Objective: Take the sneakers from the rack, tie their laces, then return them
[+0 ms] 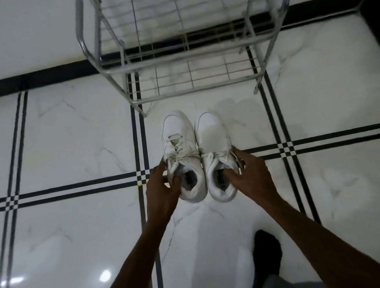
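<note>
Two white sneakers stand side by side on the floor, toes pointing toward the rack. My left hand (163, 189) grips the collar of the left sneaker (179, 140), thumb inside the opening. Around the collar of the right sneaker (211, 137) closes my right hand (246, 173), fingers reaching into the opening. Both sneakers show laces tied in bows across the tongue. The metal wire shoe rack (189, 57) stands just beyond the toes, and the shelves I can see are bare.
White marble floor tiles with black stripe borders spread all around. A black skirting band (36, 77) runs along the white wall behind the rack. My dark-socked foot (266, 257) stands at the lower right.
</note>
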A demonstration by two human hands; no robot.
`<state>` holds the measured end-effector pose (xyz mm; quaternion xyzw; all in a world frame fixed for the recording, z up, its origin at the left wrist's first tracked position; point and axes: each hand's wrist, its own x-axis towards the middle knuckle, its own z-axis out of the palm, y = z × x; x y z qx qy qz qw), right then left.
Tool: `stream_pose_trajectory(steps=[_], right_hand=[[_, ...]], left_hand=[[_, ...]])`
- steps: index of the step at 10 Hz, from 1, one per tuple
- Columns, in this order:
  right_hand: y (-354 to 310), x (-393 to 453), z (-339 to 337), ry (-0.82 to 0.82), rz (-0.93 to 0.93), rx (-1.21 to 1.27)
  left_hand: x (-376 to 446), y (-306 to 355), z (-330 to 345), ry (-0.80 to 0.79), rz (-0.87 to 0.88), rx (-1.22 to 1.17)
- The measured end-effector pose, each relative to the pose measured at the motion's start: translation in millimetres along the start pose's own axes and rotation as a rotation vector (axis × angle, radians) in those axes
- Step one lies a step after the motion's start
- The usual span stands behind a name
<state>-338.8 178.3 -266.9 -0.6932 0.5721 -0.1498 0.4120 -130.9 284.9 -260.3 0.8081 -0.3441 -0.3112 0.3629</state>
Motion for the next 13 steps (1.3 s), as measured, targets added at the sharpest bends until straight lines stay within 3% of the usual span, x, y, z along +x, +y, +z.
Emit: stream_pose_trajectory(steps=[2,4,9,13], right_hand=[[-93,-20,-105,-0.032,0.031,0.042],[-160,31,-164,-0.006,-0.020,0.079],[-237,261,-148,-0.014,0.032,0.014],[-229,291,-146,-0.083,0.081,0.005]], left_hand=[[-15,128,-58,-0.053,-0.029,0.076],[35,212,-87,-0.039,0.016,0.070],[266,250,-91,-0.104,-0.079,0.107],[299,260,-97,-0.207,-0.099,0.212]])
